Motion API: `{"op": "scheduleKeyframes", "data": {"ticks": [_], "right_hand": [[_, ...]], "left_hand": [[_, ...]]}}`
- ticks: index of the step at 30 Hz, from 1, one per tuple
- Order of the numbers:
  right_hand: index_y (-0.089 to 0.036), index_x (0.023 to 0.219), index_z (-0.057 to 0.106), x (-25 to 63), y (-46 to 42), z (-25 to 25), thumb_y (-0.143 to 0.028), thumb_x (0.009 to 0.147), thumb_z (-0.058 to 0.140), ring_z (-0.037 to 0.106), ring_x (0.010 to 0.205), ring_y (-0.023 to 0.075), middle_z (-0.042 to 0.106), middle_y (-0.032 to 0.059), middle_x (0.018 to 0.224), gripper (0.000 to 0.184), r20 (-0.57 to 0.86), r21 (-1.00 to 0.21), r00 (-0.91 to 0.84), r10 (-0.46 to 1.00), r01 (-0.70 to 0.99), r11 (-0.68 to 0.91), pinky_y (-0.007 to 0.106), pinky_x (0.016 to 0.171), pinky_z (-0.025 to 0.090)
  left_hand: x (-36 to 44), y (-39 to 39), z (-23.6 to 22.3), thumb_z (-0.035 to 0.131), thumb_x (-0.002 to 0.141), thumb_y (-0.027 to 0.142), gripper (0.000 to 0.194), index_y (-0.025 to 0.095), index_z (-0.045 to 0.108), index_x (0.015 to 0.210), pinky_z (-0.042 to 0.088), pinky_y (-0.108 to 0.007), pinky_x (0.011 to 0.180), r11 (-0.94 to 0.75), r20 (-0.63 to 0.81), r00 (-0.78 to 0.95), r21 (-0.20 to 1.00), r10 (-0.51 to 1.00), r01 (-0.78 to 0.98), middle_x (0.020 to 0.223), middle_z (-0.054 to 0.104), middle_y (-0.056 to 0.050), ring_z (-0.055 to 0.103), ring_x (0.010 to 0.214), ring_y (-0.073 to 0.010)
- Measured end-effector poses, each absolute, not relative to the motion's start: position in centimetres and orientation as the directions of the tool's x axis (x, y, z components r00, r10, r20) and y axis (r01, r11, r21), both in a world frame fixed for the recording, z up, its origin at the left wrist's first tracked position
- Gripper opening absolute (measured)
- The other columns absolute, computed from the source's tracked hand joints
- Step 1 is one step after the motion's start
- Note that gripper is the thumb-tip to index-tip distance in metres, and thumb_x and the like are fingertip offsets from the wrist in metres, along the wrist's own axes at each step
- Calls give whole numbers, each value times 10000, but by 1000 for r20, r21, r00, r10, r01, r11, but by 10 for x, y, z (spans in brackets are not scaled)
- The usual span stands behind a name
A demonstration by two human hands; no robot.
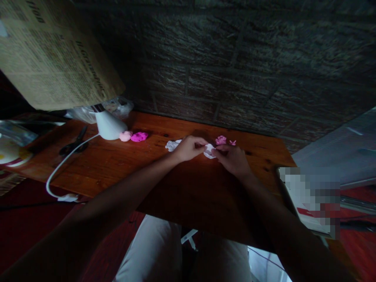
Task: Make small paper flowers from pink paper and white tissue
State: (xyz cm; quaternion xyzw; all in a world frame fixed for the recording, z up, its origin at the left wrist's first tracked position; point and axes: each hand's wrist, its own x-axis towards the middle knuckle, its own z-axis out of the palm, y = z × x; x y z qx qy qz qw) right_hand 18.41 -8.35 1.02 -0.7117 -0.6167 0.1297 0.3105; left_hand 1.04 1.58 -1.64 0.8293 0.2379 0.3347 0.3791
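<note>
A small flattened piece of white modelling clay [209, 151] is held between my two hands above the wooden table. My left hand [189, 148] pinches its left edge with thumb and fingers. On the opposite edge, my right hand [235, 159] grips it the same way. A larger white clay lump [172, 145] lies just left of my left hand, partly covered by it. Behind my right hand sit a bumpy pink clay piece [221, 140] and a smaller pronged pink one [232, 142]. Farther left, a pale pink lump [125, 136] touches a magenta lump [139, 136].
A lamp with a white base [109, 124] and newsprint shade [58, 58] stands at left, its white cord [63, 160] looping over the front edge. Black-handled scissors [78, 143] lie beside it. A stone-patterned wall [190, 58] borders the back. A blurred-out flat object [305, 199] is at right.
</note>
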Motion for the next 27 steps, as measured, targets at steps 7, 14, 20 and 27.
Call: {"op": "scheduleKeyframes", "data": {"ticks": [7, 14, 20, 27], "right_hand": [[-236, 826, 795, 187, -81, 8, -305, 862, 656, 724, 621, 173, 746, -15, 627, 159, 167, -672, 208, 964, 739, -43, 282, 705, 544], [-226, 823, 791, 184, -82, 13, -278, 856, 669, 728, 593, 160, 737, -29, 603, 137, 80, -716, 254, 964, 688, -122, 269, 705, 547], [-223, 908, 806, 186, -82, 12, -331, 866, 671, 735, 594, 172, 731, -25, 582, 177, 87, -718, 249, 965, 687, -113, 282, 711, 557], [-210, 891, 803, 186, -82, 13, -274, 869, 655, 748, 606, 180, 741, -18, 588, 162, 88, -733, 229, 969, 674, -93, 280, 714, 564]], "left_hand": [[9, 18, -11, 671, 873, 181, 111, 136, 770, 898, 518, -246, 730, -637, 365, 679, 745, 637, 197, 888, 792, -63, 706, 781, -138], [10, 18, -9, 666, 877, 212, 135, 139, 779, 884, 504, -250, 705, -649, 363, 671, 725, 646, 232, 862, 794, -63, 699, 761, -145], [10, 17, -9, 616, 917, 254, 190, 145, 770, 896, 488, -248, 699, -650, 372, 679, 732, 633, 204, 862, 786, -57, 684, 766, -145], [12, 14, -4, 578, 935, 204, 176, 156, 744, 906, 480, -253, 735, -720, 374, 697, 628, 612, 295, 846, 763, -35, 668, 771, -135]]}}
